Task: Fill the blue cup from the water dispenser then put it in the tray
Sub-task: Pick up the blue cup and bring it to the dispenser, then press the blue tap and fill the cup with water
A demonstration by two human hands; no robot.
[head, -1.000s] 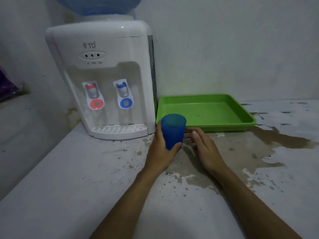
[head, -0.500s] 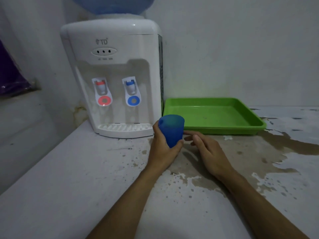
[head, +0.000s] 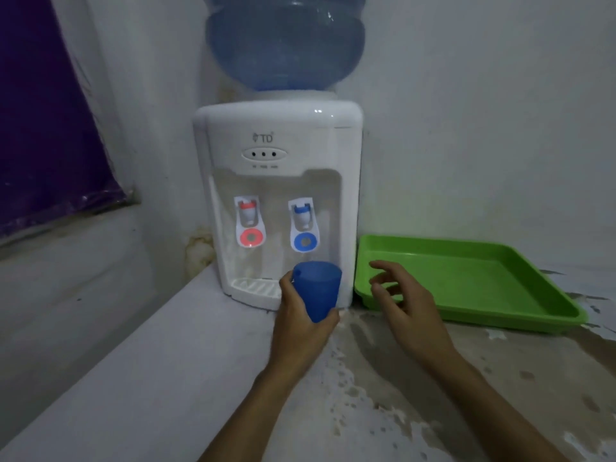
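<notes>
My left hand (head: 300, 323) grips the blue cup (head: 318, 291) upright, held off the counter just in front of the white water dispenser (head: 280, 181), below and slightly right of its blue tap (head: 302, 218). The red tap (head: 248, 213) is to the left. My right hand (head: 403, 301) hovers beside the cup with fingers spread and nothing in it, over the near left corner of the green tray (head: 483, 278), which holds nothing. I cannot see inside the cup.
A large blue water bottle (head: 285, 41) sits on top of the dispenser. The drip grille (head: 255, 288) is at its base. The counter (head: 150, 378) is stained and patchy on the right. A purple sheet (head: 43, 111) hangs on the left wall.
My left hand has lifted the blue cup and carried it toward the dispenser's blue tap. My right hand has risen off the counter and spread its fingers. The view has tilted up.
</notes>
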